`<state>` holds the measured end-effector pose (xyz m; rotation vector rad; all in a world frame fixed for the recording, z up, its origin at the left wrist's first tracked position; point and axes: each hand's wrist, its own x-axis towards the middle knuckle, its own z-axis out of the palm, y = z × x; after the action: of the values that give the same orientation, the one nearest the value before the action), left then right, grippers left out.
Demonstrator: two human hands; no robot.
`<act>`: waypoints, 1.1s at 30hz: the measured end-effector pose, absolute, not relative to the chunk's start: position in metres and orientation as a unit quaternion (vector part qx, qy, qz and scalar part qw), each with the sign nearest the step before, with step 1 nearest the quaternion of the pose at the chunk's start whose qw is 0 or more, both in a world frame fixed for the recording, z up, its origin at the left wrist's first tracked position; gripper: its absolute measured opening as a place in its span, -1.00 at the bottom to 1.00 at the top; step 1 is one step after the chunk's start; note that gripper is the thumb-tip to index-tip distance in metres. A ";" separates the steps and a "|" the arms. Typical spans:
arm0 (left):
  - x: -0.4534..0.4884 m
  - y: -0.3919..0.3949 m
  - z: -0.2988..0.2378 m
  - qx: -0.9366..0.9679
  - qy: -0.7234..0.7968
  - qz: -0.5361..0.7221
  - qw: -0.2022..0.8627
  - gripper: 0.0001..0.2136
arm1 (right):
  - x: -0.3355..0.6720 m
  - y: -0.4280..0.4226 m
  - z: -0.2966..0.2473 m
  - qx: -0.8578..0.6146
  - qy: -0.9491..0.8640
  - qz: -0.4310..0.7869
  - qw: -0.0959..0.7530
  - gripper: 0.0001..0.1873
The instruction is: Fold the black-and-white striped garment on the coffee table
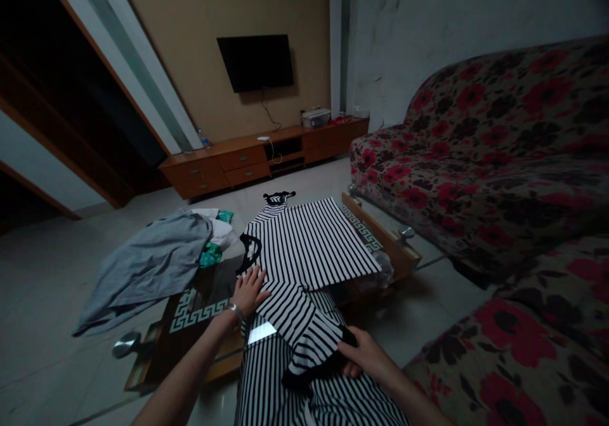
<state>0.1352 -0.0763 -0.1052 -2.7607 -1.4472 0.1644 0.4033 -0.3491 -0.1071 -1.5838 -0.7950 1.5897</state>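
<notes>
A black-and-white striped shirt lies spread over a low coffee table, its black-trimmed neckline toward the left. My left hand rests on the shirt near the neckline, fingers stretched out flat, a silvery bracelet at the wrist. My right hand grips the black cuff of the near sleeve, which hangs off the table's front edge above my striped-clad legs. The far sleeve reaches toward the back of the table. Some fingers of my right hand are hidden behind the cuff.
A heap with a grey garment and green and white cloth overhangs the table's left end. A flowered sofa stands to the right. Along the back wall runs a wooden TV cabinet below a television.
</notes>
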 end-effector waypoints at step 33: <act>0.095 -0.171 -0.084 -0.948 -0.317 -0.026 -0.027 -0.06 | 0.575 -0.304 -0.151 -0.620 -0.755 -0.084 0.196 -0.39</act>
<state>0.0951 -0.1715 -0.0836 -3.0303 -1.0131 -0.0831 0.5747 -0.3045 -0.1506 -1.7357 -2.1150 -0.2341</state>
